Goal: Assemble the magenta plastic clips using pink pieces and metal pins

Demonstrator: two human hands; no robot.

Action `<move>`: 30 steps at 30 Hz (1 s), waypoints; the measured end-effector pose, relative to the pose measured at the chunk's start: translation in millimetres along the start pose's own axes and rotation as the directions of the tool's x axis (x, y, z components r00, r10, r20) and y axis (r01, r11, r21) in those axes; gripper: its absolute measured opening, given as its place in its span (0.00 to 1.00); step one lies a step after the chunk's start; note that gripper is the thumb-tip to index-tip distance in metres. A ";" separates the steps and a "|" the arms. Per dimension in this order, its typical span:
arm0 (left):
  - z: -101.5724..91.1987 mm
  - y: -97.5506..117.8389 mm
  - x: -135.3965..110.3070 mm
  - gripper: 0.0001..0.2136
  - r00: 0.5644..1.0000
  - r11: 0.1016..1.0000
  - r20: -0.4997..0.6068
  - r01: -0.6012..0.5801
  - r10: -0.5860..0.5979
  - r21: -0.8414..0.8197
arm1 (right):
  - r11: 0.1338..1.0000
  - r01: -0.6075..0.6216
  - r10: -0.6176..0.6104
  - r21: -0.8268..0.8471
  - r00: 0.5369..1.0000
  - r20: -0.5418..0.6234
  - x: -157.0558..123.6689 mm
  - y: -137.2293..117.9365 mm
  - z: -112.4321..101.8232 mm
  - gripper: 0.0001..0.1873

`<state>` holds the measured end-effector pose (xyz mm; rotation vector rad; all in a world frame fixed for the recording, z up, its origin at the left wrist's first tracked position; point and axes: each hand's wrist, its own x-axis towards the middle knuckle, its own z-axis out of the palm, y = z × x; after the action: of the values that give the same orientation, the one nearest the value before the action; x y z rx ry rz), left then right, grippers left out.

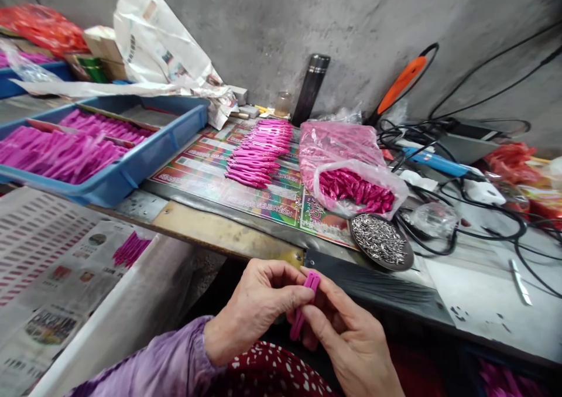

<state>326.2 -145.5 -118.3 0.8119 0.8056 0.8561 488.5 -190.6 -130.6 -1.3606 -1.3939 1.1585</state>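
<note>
Both hands meet low in the middle, in front of the workbench edge. My left hand and my right hand pinch one pink plastic piece between thumbs and fingers, held upright. Straight ahead on the bench lies a neat row of the same pink pieces. To its right a clear plastic bag holds more of them. A round dark dish of small metal screws sits at the bench edge, nearest my right hand.
A blue tray full of pink pieces stands at the left. Newspaper covers a surface at lower left. Black cables, a blue tool, an orange-handled tool and a dark flask crowd the back right.
</note>
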 end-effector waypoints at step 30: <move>20.7 79.6 74.2 0.10 0.902 0.895 0.116 -0.429 0.417 0.118 | 0.873 0.488 -0.488 -0.029 0.871 -0.052 100.3 -58.9 -32.1 0.14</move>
<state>349.5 -53.8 -60.9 1.1703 0.6226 1.1492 502.3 -87.6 -69.3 -0.9561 -1.5876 0.7636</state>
